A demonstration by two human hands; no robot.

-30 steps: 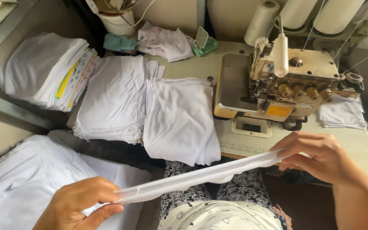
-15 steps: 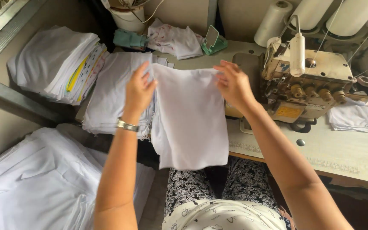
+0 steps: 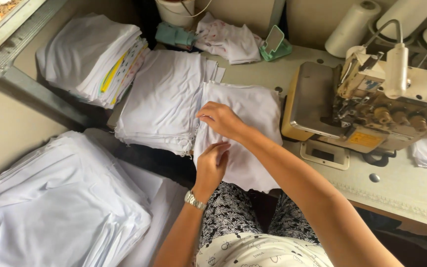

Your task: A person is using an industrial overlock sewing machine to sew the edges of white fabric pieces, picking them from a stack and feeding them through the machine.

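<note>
A white fabric piece (image 3: pixel 253 106) lies on top of a small pile at the front of the sewing table (image 3: pixel 411 193), hanging over the table edge toward my lap. My left hand (image 3: pixel 212 165), with a metal watch on the wrist, pinches the piece's left edge from below. Just above it, my right hand (image 3: pixel 221 121) lies on the same left edge with its fingers curled on the cloth. Both hands are close together, between this pile and the wider stack of white fabric (image 3: pixel 164 99) to its left.
A cream overlock sewing machine (image 3: pixel 371 109) stands right of the hands, with thread cones (image 3: pixel 352 24) behind it. More folded cloth is stacked at the far left (image 3: pixel 90 59) and in a big pile at lower left (image 3: pixel 60 207). A green holder (image 3: pixel 275 47) stands at the back.
One second ago I stretched a white strip between both hands. Then both hands reached to the far edge of the white piece. Now they have drawn back to its left edge.
</note>
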